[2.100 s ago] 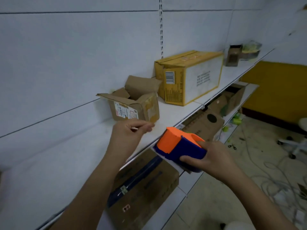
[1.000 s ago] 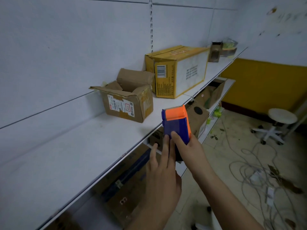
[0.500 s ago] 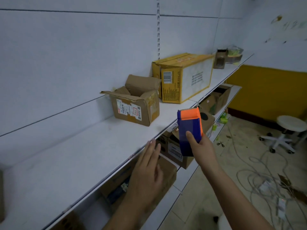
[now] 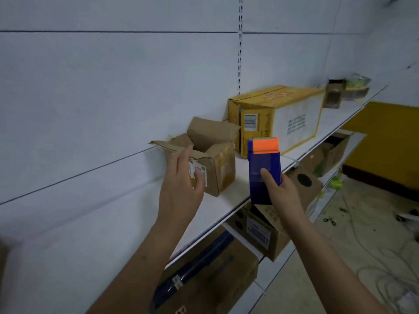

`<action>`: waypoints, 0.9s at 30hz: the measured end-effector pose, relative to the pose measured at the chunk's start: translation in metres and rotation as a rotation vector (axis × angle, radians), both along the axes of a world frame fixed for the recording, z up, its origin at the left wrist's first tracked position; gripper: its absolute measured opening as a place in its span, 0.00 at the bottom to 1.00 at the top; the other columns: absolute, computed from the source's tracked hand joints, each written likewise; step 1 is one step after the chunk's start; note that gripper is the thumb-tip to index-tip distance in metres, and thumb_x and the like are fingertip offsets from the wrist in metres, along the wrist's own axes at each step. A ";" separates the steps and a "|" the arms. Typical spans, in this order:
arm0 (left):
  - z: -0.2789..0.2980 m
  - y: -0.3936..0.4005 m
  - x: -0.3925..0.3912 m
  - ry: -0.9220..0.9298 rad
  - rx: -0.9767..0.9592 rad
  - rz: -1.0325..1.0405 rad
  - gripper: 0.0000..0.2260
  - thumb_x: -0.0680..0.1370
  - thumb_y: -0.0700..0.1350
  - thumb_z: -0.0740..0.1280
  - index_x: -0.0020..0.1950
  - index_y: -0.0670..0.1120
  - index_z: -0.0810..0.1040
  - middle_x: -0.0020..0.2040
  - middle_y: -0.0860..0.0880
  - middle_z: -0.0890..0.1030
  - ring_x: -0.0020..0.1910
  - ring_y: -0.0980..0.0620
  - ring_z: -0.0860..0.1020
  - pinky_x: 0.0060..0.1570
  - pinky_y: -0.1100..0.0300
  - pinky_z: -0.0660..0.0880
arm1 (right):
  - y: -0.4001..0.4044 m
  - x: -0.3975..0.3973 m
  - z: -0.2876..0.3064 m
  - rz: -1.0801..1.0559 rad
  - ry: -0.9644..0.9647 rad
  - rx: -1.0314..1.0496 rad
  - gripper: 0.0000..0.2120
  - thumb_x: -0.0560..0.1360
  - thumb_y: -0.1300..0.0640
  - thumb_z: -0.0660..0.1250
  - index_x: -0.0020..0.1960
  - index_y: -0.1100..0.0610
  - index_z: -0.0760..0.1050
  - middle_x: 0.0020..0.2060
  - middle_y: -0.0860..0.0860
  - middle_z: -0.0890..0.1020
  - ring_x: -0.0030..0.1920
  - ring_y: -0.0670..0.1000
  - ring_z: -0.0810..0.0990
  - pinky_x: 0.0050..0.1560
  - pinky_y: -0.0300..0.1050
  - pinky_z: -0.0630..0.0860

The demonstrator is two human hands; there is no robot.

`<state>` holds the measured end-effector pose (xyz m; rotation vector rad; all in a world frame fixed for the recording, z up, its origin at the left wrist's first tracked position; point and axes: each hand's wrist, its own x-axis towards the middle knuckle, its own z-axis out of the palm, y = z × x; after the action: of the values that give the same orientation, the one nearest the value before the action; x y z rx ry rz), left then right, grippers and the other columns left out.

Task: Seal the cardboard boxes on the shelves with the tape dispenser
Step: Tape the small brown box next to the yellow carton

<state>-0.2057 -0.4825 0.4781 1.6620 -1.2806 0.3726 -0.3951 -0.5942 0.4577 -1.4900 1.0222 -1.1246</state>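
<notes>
Left hand (image 4: 181, 189) has risen to open box (image 4: 204, 159).

Left hand (image 4: 181, 189) covers part of the small open box's (image 4: 213, 164) label and front at 9 o'clock. Right hand (image 4: 280, 192) hides the tape dispenser's (image 4: 264, 168) lower end. Far-shelf items (image 4: 347, 89) at 2 o'clock too blurred to identify.

Dim bluish light, soft motion blur, wide-angle edge bending

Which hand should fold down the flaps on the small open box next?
Left. The left hand is open and already at the small brown box, whose flaps stand open. The right hand is busy holding the tape dispenser.
</notes>
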 end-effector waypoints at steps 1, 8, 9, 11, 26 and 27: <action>0.003 -0.011 0.001 -0.030 0.000 0.008 0.24 0.80 0.40 0.65 0.76 0.47 0.66 0.68 0.48 0.71 0.63 0.55 0.72 0.53 0.64 0.76 | -0.014 0.004 0.002 0.008 -0.015 0.005 0.13 0.79 0.43 0.63 0.56 0.51 0.74 0.47 0.47 0.81 0.46 0.47 0.80 0.40 0.42 0.74; 0.019 -0.092 0.016 -0.304 0.065 -0.012 0.24 0.80 0.49 0.66 0.74 0.41 0.70 0.70 0.44 0.72 0.71 0.48 0.69 0.70 0.49 0.70 | -0.109 0.027 0.004 0.028 -0.068 0.059 0.14 0.79 0.43 0.64 0.56 0.53 0.74 0.49 0.50 0.81 0.49 0.50 0.80 0.48 0.49 0.77; 0.021 -0.102 0.017 -0.268 0.135 -0.022 0.24 0.80 0.50 0.66 0.75 0.43 0.69 0.70 0.46 0.72 0.70 0.50 0.70 0.70 0.51 0.70 | -0.121 0.030 0.001 0.046 -0.060 0.060 0.14 0.79 0.43 0.63 0.57 0.52 0.74 0.50 0.51 0.81 0.49 0.50 0.80 0.48 0.50 0.77; 0.019 -0.119 0.017 -0.225 0.291 -0.014 0.22 0.82 0.52 0.61 0.76 0.48 0.69 0.64 0.50 0.78 0.60 0.55 0.76 0.59 0.53 0.77 | -0.141 0.034 -0.003 0.070 -0.024 0.072 0.17 0.79 0.42 0.63 0.57 0.55 0.75 0.50 0.52 0.80 0.47 0.48 0.79 0.44 0.48 0.76; 0.029 -0.084 0.056 -0.217 0.236 0.007 0.12 0.80 0.56 0.65 0.54 0.55 0.87 0.60 0.62 0.81 0.66 0.61 0.74 0.65 0.64 0.68 | -0.182 0.078 0.015 0.568 -0.139 0.210 0.21 0.71 0.41 0.70 0.57 0.53 0.78 0.47 0.51 0.86 0.47 0.52 0.84 0.46 0.45 0.74; 0.030 -0.082 0.057 -0.162 0.243 0.012 0.12 0.80 0.57 0.65 0.53 0.56 0.87 0.62 0.62 0.80 0.67 0.59 0.73 0.66 0.61 0.68 | -0.182 0.083 0.020 0.597 -0.151 0.210 0.23 0.69 0.40 0.71 0.57 0.53 0.78 0.47 0.50 0.86 0.48 0.53 0.84 0.48 0.47 0.75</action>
<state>-0.1491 -0.5645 0.5083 1.8748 -1.4838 0.3767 -0.3123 -0.7764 0.4782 -1.3836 0.5142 -0.6653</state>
